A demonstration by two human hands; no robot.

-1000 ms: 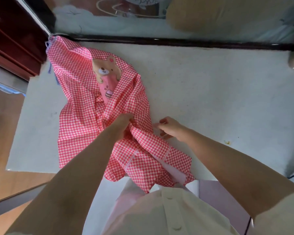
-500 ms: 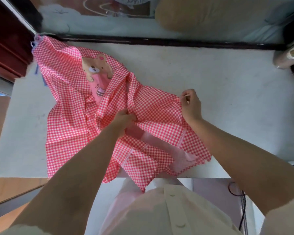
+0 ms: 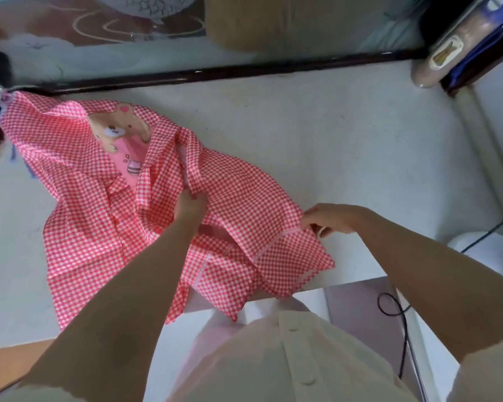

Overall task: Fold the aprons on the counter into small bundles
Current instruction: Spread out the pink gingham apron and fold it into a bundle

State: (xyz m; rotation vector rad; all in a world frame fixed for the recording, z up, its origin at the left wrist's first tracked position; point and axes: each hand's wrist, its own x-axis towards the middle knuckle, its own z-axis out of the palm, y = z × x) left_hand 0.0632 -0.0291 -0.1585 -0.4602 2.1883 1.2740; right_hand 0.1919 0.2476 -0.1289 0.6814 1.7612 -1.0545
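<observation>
1. One apron (image 3: pixel 79 204), pink gingham, lay on the counter (image 3: pixel 360 146), left of centre, near corner overhanging the edge.
2. Its long axis ran far-left to near-right, bear print (image 3: pixel 119 129) at the far-left end.
3. Two hands: left hand (image 3: pixel 190 208) gripped a middle fold; right hand (image 3: pixel 330 219) pinched the right hem.

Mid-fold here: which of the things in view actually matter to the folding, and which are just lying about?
Part of the job:
- checked apron, on the counter
- left hand, gripping a fold mid-cloth
- right hand, pinching the apron's right edge

Lying about:
- labelled container, far right corner
- black cable, below the counter's near edge
</observation>
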